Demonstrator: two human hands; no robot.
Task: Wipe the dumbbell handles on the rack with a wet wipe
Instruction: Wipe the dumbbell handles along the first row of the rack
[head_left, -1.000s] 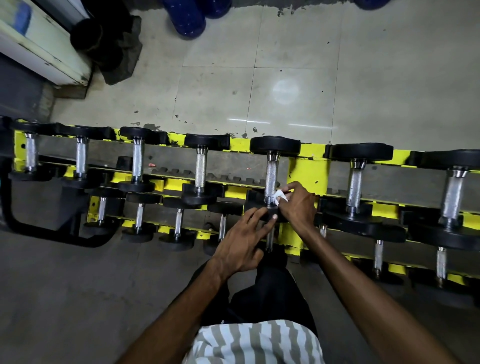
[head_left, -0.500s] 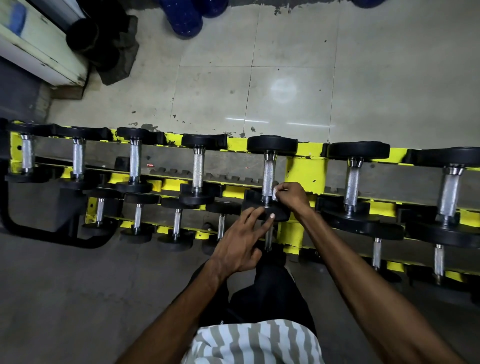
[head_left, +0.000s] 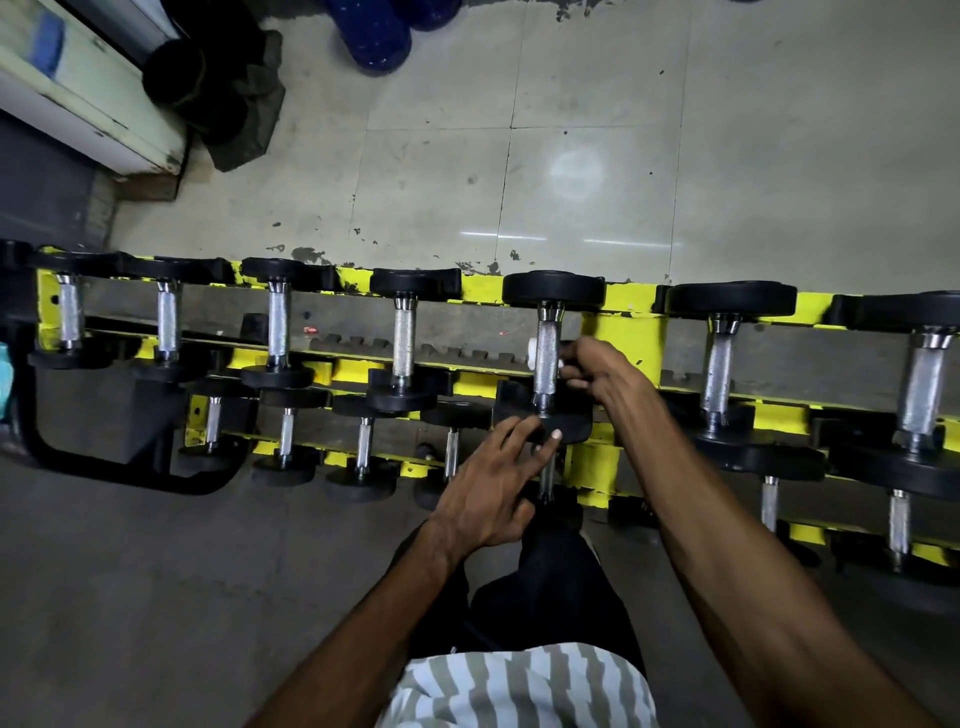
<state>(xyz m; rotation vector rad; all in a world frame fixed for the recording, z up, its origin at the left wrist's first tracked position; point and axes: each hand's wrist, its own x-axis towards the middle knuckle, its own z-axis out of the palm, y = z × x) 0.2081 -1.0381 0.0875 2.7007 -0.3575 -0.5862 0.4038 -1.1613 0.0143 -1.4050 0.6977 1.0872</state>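
On the upper tier of the yellow rack (head_left: 628, 338), we work on the fifth dumbbell visible from the left. Our right hand (head_left: 610, 379) reaches in from the right side. Its fingers (head_left: 574, 370) are curled round the knurled dumbbell handle (head_left: 546, 364), grasping the wet wipe (head_left: 532, 347) against the metal. Most of the wipe is hidden. We see one small white edge poking out on the left side of the handle, at about mid-length. A second pale spot shows on the right side, just at the fingers, and we cannot tell whether it is wipe or a nail. Our left hand (head_left: 485, 488) is released, fingers straight and spread. Its fingertips (head_left: 555, 435) rest on the rim of the near weight head (head_left: 571, 428) of the same dumbbell, below the handle and apart from the wipe. Neighbouring dumbbells (head_left: 402, 343) lie parallel on either side, and smaller dumbbells (head_left: 363, 452) fill the lower tier. Beyond the rack lies a tiled floor (head_left: 571, 156).
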